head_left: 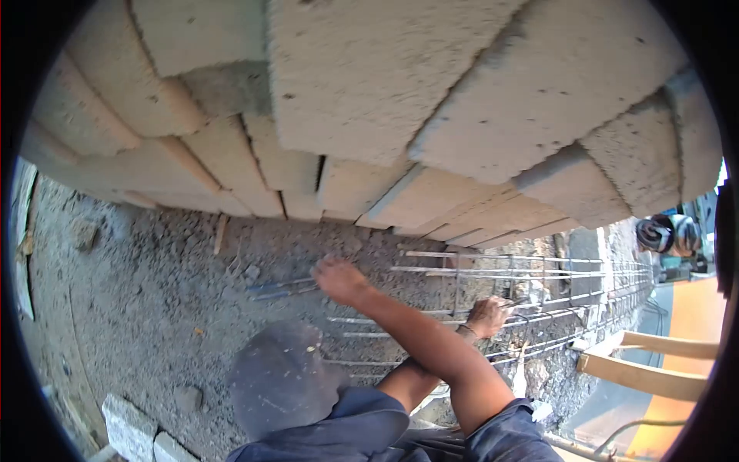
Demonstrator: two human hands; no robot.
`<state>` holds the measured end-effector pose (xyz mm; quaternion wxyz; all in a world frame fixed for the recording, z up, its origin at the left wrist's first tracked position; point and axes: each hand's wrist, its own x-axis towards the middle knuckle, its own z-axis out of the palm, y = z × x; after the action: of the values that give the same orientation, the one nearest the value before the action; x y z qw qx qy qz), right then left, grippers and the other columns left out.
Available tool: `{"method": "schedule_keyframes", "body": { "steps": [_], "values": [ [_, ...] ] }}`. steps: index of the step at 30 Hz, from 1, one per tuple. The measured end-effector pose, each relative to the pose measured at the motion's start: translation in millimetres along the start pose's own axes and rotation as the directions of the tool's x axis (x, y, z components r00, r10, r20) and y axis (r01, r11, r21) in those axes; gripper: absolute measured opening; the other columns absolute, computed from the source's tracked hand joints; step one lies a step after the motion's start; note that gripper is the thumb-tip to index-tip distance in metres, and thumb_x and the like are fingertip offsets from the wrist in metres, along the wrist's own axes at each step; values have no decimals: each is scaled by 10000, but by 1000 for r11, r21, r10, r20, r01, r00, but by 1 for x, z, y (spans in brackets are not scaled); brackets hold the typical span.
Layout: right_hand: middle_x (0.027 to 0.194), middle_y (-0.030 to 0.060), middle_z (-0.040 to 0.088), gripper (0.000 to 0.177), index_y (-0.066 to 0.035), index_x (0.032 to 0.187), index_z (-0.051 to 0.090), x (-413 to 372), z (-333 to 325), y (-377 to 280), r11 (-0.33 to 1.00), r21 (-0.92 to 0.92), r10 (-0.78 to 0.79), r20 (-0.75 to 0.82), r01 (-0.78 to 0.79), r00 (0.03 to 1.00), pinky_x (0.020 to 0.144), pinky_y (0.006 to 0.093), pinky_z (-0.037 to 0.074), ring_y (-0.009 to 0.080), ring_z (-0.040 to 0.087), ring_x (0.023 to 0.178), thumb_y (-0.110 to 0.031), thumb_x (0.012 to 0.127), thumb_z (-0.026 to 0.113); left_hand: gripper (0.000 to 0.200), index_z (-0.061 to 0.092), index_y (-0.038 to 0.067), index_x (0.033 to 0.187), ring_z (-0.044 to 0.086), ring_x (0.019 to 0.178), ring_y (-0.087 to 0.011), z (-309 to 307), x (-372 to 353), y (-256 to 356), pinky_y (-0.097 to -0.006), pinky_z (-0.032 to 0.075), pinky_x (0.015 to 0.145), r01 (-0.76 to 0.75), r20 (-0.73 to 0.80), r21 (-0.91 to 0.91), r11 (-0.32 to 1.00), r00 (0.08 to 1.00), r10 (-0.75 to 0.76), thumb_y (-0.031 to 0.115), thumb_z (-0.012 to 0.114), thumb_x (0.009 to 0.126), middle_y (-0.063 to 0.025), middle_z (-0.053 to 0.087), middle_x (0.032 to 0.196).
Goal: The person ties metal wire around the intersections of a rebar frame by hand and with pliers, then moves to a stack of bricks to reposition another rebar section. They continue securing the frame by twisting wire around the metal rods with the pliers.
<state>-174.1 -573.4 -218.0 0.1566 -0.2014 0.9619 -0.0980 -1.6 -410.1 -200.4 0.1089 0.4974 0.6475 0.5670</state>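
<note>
My arms cross low in the view, the right forearm passing over the left. My left hand (486, 317), with a band at its wrist, has its fingers curled on a bar of the rebar cage (539, 273). The cage lies along the foot of the block wall, its bar ends pointing left. Out to the left, my right hand (339, 281) is low over the grey dirt and blurred, so I cannot tell if its fingers hold anything. Two thin bluish rods (285, 289) stick out beside its fingertips. A rounded grey, paint-flecked shape (277, 381) fills the area below it.
Rough concrete blocks (477, 92) are stacked across the top, close to me. Loose dirt (154, 292) with stones spreads left. A pale block (129, 427) lies bottom left. Wooden boards (647, 376) and an orange surface (693, 316) are at the right.
</note>
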Motion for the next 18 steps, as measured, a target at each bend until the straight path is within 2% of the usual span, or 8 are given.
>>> {"method": "schedule_keyframes", "body": {
  "steps": [3,4,6,8,11,14,16,18],
  "values": [
    [989,102,571,215,-26,948,576,-8,-12,6,992,-98,-84,2,84,996,895,399,423,260,496,1073,-107,753,539,318,560,135,1121,589,894,-273,-16,6,3,-391,489,748,104,269,55,993,956,-115,165,434,831,-84,618,1050],
    [959,102,586,200,-33,907,597,-16,-21,5,992,-82,-99,-55,94,994,866,397,439,273,527,1024,-120,730,566,292,577,123,1091,596,861,-287,0,3,-7,-397,485,730,77,140,4,997,987,-77,206,433,851,-96,631,994],
    [929,102,602,185,-39,865,617,-39,-53,-7,996,-41,-78,-123,74,989,836,396,454,285,559,975,-133,707,592,286,605,108,1032,596,820,-305,-23,17,7,-404,475,731,327,264,-71,942,917,-298,268,425,878,-122,634,972],
    [862,115,580,175,-31,820,591,-81,-103,-7,957,276,127,-116,-91,985,730,411,469,297,573,848,-151,693,603,309,625,101,969,593,792,-323,-9,15,-3,-414,466,726,281,111,-165,945,958,-266,316,417,893,-131,633,928],
    [805,146,583,267,-14,835,610,-153,-172,15,909,416,151,-409,37,900,671,379,478,321,575,739,-165,627,680,310,625,63,965,595,838,-323,0,11,-12,-414,461,754,207,64,-209,956,978,-198,299,438,890,-134,633,950],
    [759,71,625,221,-23,789,616,-241,-229,23,707,704,465,-533,67,707,645,320,494,184,624,738,-183,670,710,321,620,51,992,586,868,-337,6,0,-23,-412,453,777,168,84,-297,940,985,-150,297,437,897,-152,628,958],
    [897,123,634,254,-13,905,589,-297,-230,37,693,638,453,-748,337,485,791,372,516,235,625,901,-236,790,627,341,615,57,1032,571,896,-366,-12,13,-15,-413,442,797,207,157,-223,953,972,-174,311,420,914,-188,617,975],
    [930,157,627,391,-52,1032,488,-346,-225,21,420,688,677,-672,591,300,889,464,475,307,603,973,-422,910,456,327,631,30,950,608,844,-283,-9,14,-19,-342,458,785,221,171,-172,960,966,-192,251,392,920,-115,645,909]
  ]
}}
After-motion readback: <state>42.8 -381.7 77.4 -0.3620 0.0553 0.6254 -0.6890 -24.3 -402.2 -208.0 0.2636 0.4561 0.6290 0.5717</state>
